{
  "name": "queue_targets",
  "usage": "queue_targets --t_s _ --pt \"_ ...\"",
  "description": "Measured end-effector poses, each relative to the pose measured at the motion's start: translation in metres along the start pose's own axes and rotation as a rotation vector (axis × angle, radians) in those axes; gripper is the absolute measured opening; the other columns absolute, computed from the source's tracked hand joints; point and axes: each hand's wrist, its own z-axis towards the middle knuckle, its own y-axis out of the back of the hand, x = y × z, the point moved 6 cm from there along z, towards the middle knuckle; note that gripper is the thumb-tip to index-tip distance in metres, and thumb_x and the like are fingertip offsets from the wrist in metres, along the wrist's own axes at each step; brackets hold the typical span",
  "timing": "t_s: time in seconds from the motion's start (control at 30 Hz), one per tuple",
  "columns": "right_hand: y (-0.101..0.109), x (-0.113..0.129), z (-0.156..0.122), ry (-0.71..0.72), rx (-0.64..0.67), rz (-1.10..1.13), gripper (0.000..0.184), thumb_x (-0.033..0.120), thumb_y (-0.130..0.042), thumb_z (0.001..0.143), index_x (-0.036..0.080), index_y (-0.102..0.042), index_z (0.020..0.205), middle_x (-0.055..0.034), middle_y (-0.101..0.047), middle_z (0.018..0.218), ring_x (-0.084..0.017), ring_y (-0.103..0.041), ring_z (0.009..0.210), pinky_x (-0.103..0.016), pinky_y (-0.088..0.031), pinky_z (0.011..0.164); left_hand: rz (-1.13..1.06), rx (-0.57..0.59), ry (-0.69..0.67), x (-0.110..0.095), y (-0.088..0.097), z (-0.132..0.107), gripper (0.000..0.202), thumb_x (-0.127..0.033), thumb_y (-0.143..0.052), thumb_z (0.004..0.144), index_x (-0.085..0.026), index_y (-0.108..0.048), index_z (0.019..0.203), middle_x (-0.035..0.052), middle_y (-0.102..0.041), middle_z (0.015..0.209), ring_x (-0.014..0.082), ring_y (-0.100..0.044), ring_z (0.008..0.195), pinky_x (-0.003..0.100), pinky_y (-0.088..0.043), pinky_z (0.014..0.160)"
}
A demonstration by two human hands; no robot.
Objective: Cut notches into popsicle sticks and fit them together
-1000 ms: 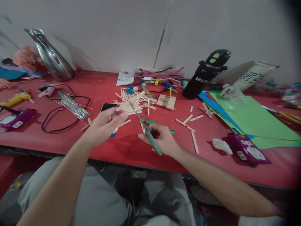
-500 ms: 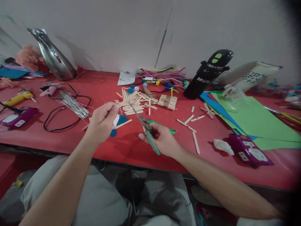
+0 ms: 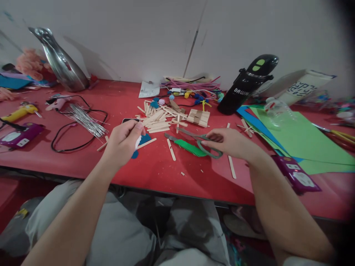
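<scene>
My left hand (image 3: 125, 143) is closed in a pinch above the table, beside a pile of craft sticks (image 3: 158, 120). What its fingertips hold blends into the pile behind, so I cannot make it out. Just below it are something white (image 3: 138, 142) and blue pieces (image 3: 144, 139). In my right hand (image 3: 231, 142) is a pair of scissors (image 3: 210, 148) with grey-green handles, blades pointing left. Under the blades lies a green-handled knife (image 3: 190, 147) on the table. A single craft stick (image 3: 171, 149) with a notched edge rests left of the knife.
A metal jug (image 3: 62, 66) stands at the back left, near a bundle of wires (image 3: 87, 120) and a black cord. At right are a black bottle (image 3: 244, 87), green paper sheets (image 3: 313, 144) and a purple power socket (image 3: 298, 175). Joined sticks (image 3: 198, 117) lie behind the knife.
My right hand has moved right and away from my left hand with the scissors. The knife and the single stick beside it now show more fully. My left hand has stayed nearly still.
</scene>
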Motion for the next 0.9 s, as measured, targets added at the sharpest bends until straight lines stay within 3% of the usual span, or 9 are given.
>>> queue_targets --t_s 0.23,0.47,0.6,0.7,0.77,0.83,0.9 --pt "0.004 -0.008 0.001 -0.006 0.053 -0.171 0.024 0.044 -0.067 0.078 0.021 -0.067 0.085 -0.0064 -0.075 0.088 -0.021 -0.069 0.077 -0.032 -0.051 0.068 0.083 0.067 -0.043 -0.001 -0.01 0.0 0.028 -0.034 -0.045 0.092 -0.017 -0.059 0.074 -0.0042 -0.044 0.054 0.009 -0.042 0.049 0.023 -0.031 0.047" --pt "-0.012 -0.004 0.009 0.101 0.109 -0.132 0.023 0.037 -0.063 0.08 0.023 -0.068 0.098 -0.0038 -0.074 0.096 -0.021 -0.07 0.083 -0.031 -0.053 0.072 0.122 0.113 -0.088 -0.003 -0.016 -0.002 0.03 -0.035 -0.044 0.093 -0.017 -0.056 0.072 -0.0041 -0.045 0.057 0.0089 -0.044 0.054 0.023 -0.033 0.052" --pt "-0.014 0.012 0.008 0.204 -0.055 -0.177 0.017 0.035 -0.062 0.081 0.02 -0.068 0.087 -0.0073 -0.072 0.089 -0.022 -0.066 0.079 -0.034 -0.05 0.072 0.131 0.129 -0.098 -0.006 -0.019 -0.003 0.029 -0.033 -0.044 0.092 -0.017 -0.054 0.071 -0.0039 -0.045 0.057 0.0092 -0.045 0.055 0.023 -0.034 0.054" --pt "-0.016 0.031 0.0 0.232 -0.189 -0.184 0.025 0.038 -0.052 0.09 0.018 -0.065 0.083 -0.0095 -0.07 0.088 -0.021 -0.063 0.078 -0.033 -0.048 0.073 0.144 0.14 -0.085 -0.005 -0.02 -0.003 0.029 -0.035 -0.043 0.093 -0.017 -0.055 0.073 -0.0039 -0.045 0.057 0.0095 -0.045 0.056 0.023 -0.033 0.054" --pt "-0.028 0.047 -0.007 0.262 -0.113 -0.223 0.035 0.051 -0.052 0.092 0.019 -0.064 0.084 -0.0066 -0.069 0.081 -0.019 -0.061 0.071 -0.031 -0.045 0.066 0.162 0.152 -0.067 -0.002 -0.022 -0.002 0.03 -0.036 -0.042 0.093 -0.017 -0.055 0.074 -0.0039 -0.045 0.057 0.0097 -0.044 0.056 0.024 -0.033 0.055" --pt "-0.041 0.057 -0.012 0.206 -0.021 -0.4 0.046 0.064 -0.059 0.084 0.019 -0.063 0.093 -0.0073 -0.07 0.087 -0.023 -0.063 0.073 -0.031 -0.041 0.06 0.19 0.179 -0.056 0.004 -0.025 0.0 0.03 -0.036 -0.041 0.093 -0.018 -0.056 0.074 -0.0039 -0.045 0.058 0.01 -0.043 0.056 0.024 -0.032 0.055" --pt "-0.049 0.064 -0.018 0.204 0.033 -0.544 0.041 0.054 -0.056 0.089 0.016 -0.062 0.105 -0.0131 -0.071 0.105 -0.029 -0.066 0.09 -0.033 -0.043 0.065 0.22 0.242 -0.037 0.011 -0.03 0.0 0.031 -0.038 -0.042 0.092 -0.018 -0.055 0.073 -0.0033 -0.046 0.06 0.0105 -0.043 0.057 0.025 -0.033 0.056"
